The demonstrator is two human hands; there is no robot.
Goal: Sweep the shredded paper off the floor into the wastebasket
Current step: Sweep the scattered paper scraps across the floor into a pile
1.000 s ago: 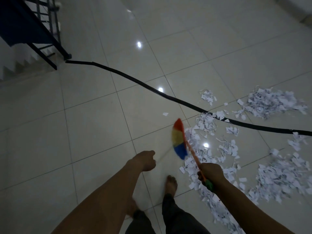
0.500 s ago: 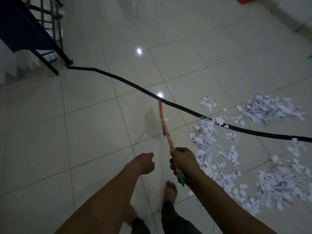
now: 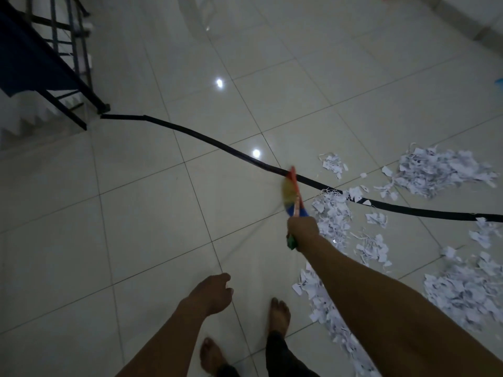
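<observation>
Plainly, paper: shredded paper [image 3: 334, 219] lies in loose white drifts on the tiled floor [image 3: 152, 213], on the right side of the view, on both sides of a black strip [image 3: 217, 144] that crosses the tiles; the biggest heaps sit toward the right edge.
Handling: judged very light and limp, so it likely scatters or lifts with a fast stroke and slides easily on the glossy tile; short, low strokes should suit it.
Broom: a small hand broom [image 3: 292, 194] with rainbow bristles, blurred, its head over the black strip just left of the nearest drift.
Right grip: the right hand [image 3: 303, 231] is wrapped round the broom's handle near its green end, which seems the sensible place to hold.
Left grip: the left hand [image 3: 215, 293] hangs free, fingers loosely curled, holding nothing.
Wastebasket: not in view.
</observation>
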